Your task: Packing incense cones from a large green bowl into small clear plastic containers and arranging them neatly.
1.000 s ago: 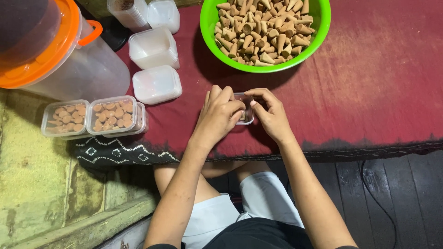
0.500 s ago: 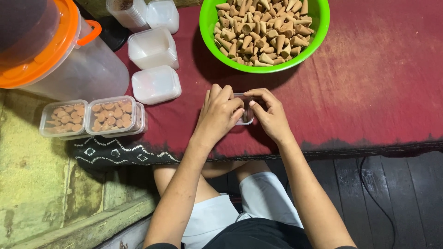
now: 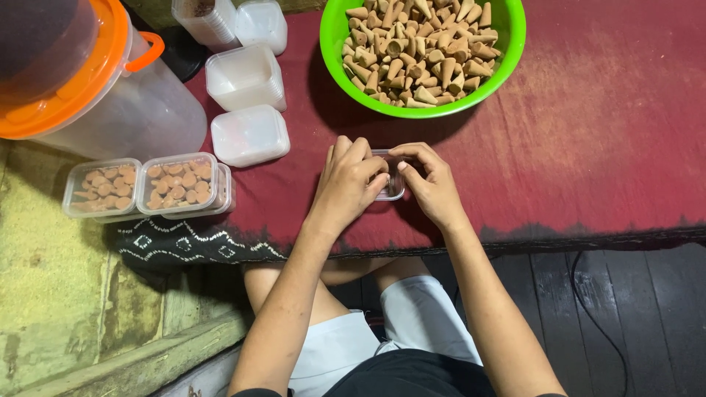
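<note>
both hands' grip on small clear box (image 3: 391, 185), left hand (image 3: 351, 182), right hand (image 3: 434, 185), green bowl (image 3: 507, 51) behind w/ tan cones (image 3: 419, 51)

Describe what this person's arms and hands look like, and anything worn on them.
Both arms are bare from the lower frame edge to the fingers: no sleeves, gloves, watch or bracelets show. The left hand and right hand carry no rings that I can see, and the fingernails look short. Light grey shorts cover the lap below.

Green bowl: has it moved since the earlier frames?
No. The green bowl sits in the same spot on the red cloth, same gap from the stacked white tubs as before.
</note>
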